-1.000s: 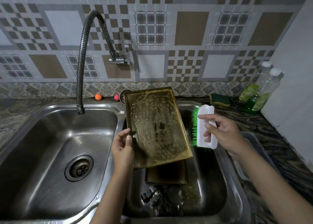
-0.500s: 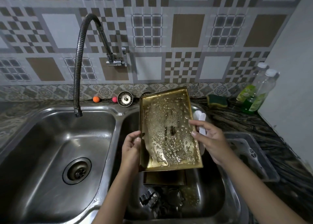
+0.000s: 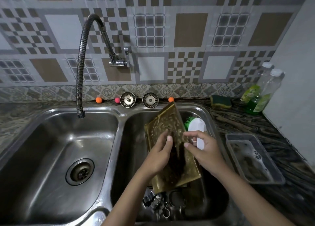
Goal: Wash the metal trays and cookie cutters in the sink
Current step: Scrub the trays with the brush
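The metal tray (image 3: 172,150), soapy and brownish, leans tilted over the right basin of the sink (image 3: 119,123), above the cookie cutters (image 3: 153,202) on its floor. The left hand (image 3: 160,155) holds its face and near edge, while the right hand (image 3: 204,150) grips a white scrubbing brush (image 3: 197,130) behind the tray. Scrubbing seems in hand; next, I judge, the brush must come round to the tray's face.

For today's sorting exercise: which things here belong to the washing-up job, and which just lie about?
In use: tray, scrubbing brush, cookie cutters, left hand, right hand.
Lying about: sponge, two bottles, sink strainers.
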Tool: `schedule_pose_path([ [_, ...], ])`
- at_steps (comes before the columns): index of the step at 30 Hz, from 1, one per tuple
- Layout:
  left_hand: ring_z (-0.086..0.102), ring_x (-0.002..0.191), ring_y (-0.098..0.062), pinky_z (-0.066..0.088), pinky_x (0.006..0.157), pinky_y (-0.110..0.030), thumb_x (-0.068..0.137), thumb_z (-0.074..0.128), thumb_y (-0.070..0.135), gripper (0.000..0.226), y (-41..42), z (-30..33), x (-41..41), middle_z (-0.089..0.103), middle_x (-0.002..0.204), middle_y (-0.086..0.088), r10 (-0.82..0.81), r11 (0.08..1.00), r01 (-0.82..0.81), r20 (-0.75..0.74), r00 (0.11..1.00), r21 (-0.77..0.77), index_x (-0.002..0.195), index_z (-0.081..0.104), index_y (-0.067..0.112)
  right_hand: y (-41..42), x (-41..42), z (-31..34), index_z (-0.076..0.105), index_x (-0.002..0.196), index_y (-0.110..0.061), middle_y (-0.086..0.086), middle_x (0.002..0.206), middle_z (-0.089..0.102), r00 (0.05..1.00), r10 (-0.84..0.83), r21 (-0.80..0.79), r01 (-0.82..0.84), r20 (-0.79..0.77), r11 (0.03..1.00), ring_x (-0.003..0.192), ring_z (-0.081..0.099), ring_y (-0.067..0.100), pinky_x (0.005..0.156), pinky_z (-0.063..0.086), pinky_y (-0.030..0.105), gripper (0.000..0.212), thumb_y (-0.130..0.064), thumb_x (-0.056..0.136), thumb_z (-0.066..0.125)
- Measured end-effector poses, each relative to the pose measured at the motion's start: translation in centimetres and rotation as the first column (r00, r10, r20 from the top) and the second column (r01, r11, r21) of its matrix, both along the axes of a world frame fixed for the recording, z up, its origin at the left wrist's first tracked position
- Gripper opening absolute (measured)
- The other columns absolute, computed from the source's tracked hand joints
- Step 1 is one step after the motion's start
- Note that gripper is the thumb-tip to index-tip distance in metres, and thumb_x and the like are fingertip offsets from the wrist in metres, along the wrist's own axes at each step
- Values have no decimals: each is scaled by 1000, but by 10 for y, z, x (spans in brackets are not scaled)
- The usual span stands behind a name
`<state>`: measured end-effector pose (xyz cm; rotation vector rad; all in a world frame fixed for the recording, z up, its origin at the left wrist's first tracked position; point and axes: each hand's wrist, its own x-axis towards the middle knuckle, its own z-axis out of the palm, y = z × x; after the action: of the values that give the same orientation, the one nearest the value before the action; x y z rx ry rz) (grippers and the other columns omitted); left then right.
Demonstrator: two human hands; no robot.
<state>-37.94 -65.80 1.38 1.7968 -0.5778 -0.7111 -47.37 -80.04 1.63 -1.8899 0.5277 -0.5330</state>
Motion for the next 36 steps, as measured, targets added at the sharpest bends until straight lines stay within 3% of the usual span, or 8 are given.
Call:
schedule_pose_path([
  [5,47,131,-17,38,108,-48,88,42,65,54,0,0,-4,47,143,8,-20,963,-30,-181,983,-268,139,33,51,13,2,1,67,93,-30,-6,84,55,993,97,91,-103,72,990,78,54,0,70,45,13,33,-12,70,83],
  [9,53,118,5,43,101,-22,97,51,18,53,5,-7,-10,48,140,10,90,927,-152,-191,978,-343,143,31,35,15,6,-1,61,91,-25,-1,79,45,981,150,259,-177,122,949,63,49,11,53,47,25,27,-9,78,77],
  [13,27,136,9,26,114,-23,96,49,8,63,18,-14,-10,28,150,23,152,935,-155,-32,988,-319,141,25,44,0,7,1,52,94,-25,-2,72,48,978,205,135,-209,43,969,60,44,13,51,42,23,28,-6,83,70],
  [17,35,131,9,32,112,-22,95,50,12,53,24,-14,-10,38,145,20,163,919,-149,7,987,-365,140,35,34,-21,6,14,43,99,-34,-25,79,56,972,219,-236,-234,-86,943,62,54,2,60,44,28,37,-19,82,72],
  [20,39,132,2,35,111,-31,88,52,23,55,28,-16,-13,42,143,17,124,915,-122,-18,992,-384,140,37,34,-34,6,32,37,106,-41,-14,97,54,971,151,-491,-226,-187,842,69,59,6,59,48,35,45,-28,81,73],
  [25,34,135,3,36,105,-18,88,55,24,58,32,-20,-13,40,145,19,64,918,-65,-15,998,-391,141,35,36,-48,10,50,41,111,-38,-14,100,50,960,205,-424,-269,-190,865,79,55,6,58,43,16,45,-26,81,74],
  [30,44,127,6,43,94,-16,88,54,14,58,25,-15,-10,43,140,18,84,902,-92,-37,996,-423,140,34,28,0,-1,30,33,116,-48,-6,109,54,939,308,-433,-342,-149,834,90,58,16,68,54,38,56,-39,79,73],
  [36,32,137,2,35,109,-22,88,55,16,63,28,-21,-15,35,148,19,56,911,-57,-13,998,-407,144,30,31,-44,33,30,39,124,-29,-4,113,49,999,-40,-368,46,23,929,97,56,23,73,53,39,51,-33,82,68],
])
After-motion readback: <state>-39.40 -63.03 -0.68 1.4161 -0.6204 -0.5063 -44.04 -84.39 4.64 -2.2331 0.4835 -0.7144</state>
